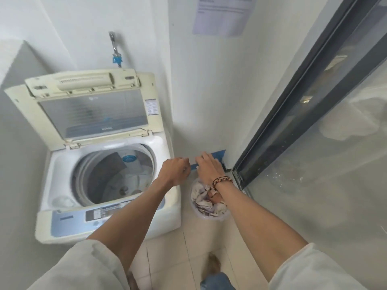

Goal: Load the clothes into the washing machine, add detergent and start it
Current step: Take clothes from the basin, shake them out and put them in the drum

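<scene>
Two pale rolled sleeves at the near edge, forearms reaching forward over the tiled floor (201, 243). A shoe tip and a denim knee (215, 283) below the arms.

Under the right wrist — a round plastic basket (201, 215) on the floor, heaped with crumpled white and patterned clothes (204, 203), just beside the washing machine's right flank. A braided bracelet (222, 181) on that wrist, straight above the clothes.

Left of the left forearm, the washing machine (62, 229): control panel (100, 214) at the front edge, drum (113, 176) open, mostly bare metal with a bit of pale and blue cloth showing at its far right side. Partly crossed by the left forearm at the front right corner.

Left hand (174, 171) above the machine's right rim, fingers curled under and turned away; cannot tell whether clenched on anything. Right hand (209, 166) just to the right of it, above the basket, fingers (202, 158) spread and loosely extended — released, nothing visibly held. The two hands close together, a narrow gap between them.

Directly beyond the fingers, a strip of blue tape (218, 153) along the base of the wall. To the right of the right hand, a dark-framed glass sliding door (293, 114).

Farther back, the machine's lid (92, 109) raised and leaning on the wall. Above it a metal tap (114, 47) with a blue fitting, and a blurred paper notice (222, 15) high on the wall.
</scene>
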